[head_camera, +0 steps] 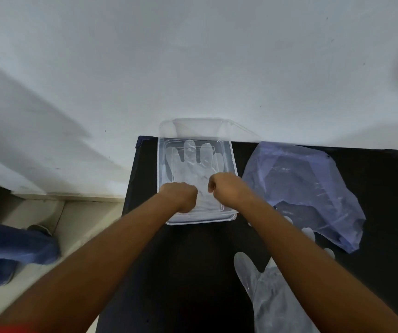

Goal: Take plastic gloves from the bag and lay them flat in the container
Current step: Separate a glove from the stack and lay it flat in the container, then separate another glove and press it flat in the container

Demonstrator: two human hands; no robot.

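Observation:
A clear plastic container point(230, 159) stands on a black table, its lid hinged open against the wall. A translucent plastic glove point(194, 159) lies flat inside it, fingers pointing away from me. My left hand point(180, 194) and my right hand point(226, 186) are both over the glove's cuff end inside the container, fingers curled down onto it. Whether they pinch the plastic is hidden by the knuckles. A crumpled bluish plastic bag point(306, 188) lies to the right of the container. Another loose glove point(272, 299) lies on the table under my right forearm.
The black table point(193, 272) stands against a white wall point(193, 56). Its left edge drops to a pale floor. Blue fabric point(8, 248) and a dark shoe point(40, 228) are at the lower left. More glove fingertips point(309, 233) show near the bag's front edge.

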